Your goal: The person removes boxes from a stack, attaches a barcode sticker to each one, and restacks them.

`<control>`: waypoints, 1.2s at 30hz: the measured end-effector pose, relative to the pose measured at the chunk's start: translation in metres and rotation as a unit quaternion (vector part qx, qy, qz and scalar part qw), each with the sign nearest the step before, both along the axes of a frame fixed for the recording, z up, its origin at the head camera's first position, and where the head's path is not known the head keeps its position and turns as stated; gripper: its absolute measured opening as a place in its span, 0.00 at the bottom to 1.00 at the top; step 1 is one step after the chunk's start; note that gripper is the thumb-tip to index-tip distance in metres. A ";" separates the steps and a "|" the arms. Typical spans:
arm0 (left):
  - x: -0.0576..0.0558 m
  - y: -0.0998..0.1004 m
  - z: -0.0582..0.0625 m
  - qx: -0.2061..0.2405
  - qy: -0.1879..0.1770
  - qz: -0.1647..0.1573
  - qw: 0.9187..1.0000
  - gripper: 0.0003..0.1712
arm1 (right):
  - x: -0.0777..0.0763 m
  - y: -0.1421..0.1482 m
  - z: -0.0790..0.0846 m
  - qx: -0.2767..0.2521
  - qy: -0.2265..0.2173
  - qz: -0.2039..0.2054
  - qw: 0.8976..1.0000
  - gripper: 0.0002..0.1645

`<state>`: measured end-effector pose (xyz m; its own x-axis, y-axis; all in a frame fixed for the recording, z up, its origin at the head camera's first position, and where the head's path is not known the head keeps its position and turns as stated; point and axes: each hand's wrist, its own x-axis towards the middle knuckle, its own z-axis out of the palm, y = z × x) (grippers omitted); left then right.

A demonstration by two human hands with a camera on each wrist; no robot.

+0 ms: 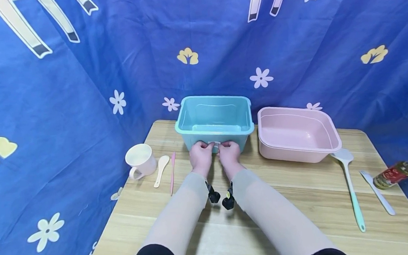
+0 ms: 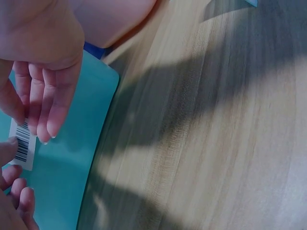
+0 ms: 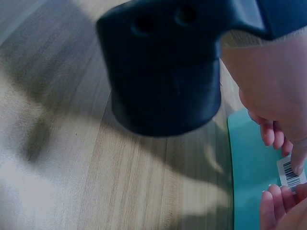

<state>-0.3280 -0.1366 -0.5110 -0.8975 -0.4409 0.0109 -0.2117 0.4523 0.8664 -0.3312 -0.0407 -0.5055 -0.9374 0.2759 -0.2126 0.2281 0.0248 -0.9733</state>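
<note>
A white barcode label (image 2: 23, 149) lies between the left hand (image 1: 201, 158) and the right hand (image 1: 230, 153), on the outer front wall of the teal basin (image 1: 214, 134). The basin stands at the far edge of the bench (image 1: 311, 191), left of that edge's middle, and its front faces the near edge. The label's long axis runs from hand to hand, roughly parallel to the far edge, so neither hand is the nearer: each touches its own end. The left hand pinches the left end narrowly between thumb and fingertips; the right hand does likewise at the right end, its thumb on the printed face. Whether either end stands off the plastic, I cannot tell.

For print, the label carries a block of black bars; any digits are covered or too small to read. By the bench's right edge, a bottle (image 1: 407, 167) bears a red label (image 1: 392, 174) with pale lettering too small to make out. On the blue cloth (image 1: 120, 50), beside the near left corner, a few pale capitals show in part, an E apparently among them. The pink basin (image 1: 293, 129) along the far edge and the white mug (image 1: 140, 159) by the left edge show no legible marking.
</note>
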 end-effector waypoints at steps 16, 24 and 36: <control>-0.003 0.002 -0.004 0.001 0.001 0.005 1.000 0.18 | -0.002 -0.001 -0.001 0.000 0.010 -0.008 1.000 0.06; -0.003 0.003 -0.004 0.014 -0.003 0.002 1.000 0.18 | -0.002 -0.001 -0.001 0.011 0.008 -0.025 1.000 0.08; -0.001 0.004 -0.002 0.017 -0.003 0.004 1.000 0.17 | 0.007 0.002 -0.004 -0.129 0.017 -0.001 0.991 0.09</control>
<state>-0.3291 -0.1328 -0.5132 -0.8935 -0.4490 -0.0096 -0.2209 0.4207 0.8799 -0.3240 -0.0387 -0.5099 -0.9444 0.2191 -0.2450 0.1949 -0.2268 -0.9542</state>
